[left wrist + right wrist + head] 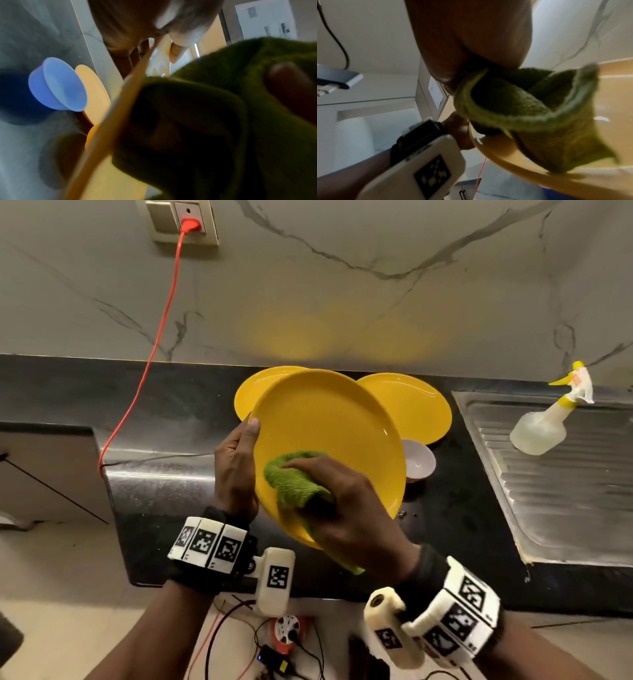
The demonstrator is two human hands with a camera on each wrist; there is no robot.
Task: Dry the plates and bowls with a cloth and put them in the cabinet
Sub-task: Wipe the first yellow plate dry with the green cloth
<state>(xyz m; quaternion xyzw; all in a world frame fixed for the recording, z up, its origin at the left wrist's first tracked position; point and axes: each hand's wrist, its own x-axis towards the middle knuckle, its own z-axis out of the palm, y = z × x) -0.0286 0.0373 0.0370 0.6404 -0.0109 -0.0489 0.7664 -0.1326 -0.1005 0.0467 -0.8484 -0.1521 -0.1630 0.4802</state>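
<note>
A yellow plate is held tilted above the black counter. My left hand grips its left rim, thumb on the front face and fingers behind. My right hand holds a bunched green cloth and presses it on the plate's lower face. The left wrist view shows the plate's edge with the cloth against it. In the right wrist view the cloth hangs from my palm over the plate. Two more yellow plates lie behind, with a small pale bowl beside them.
A steel sink drainboard lies at the right with a spray bottle on it. A red cable runs from a wall socket down over the counter's left edge. Electronics and wires sit below, near my wrists.
</note>
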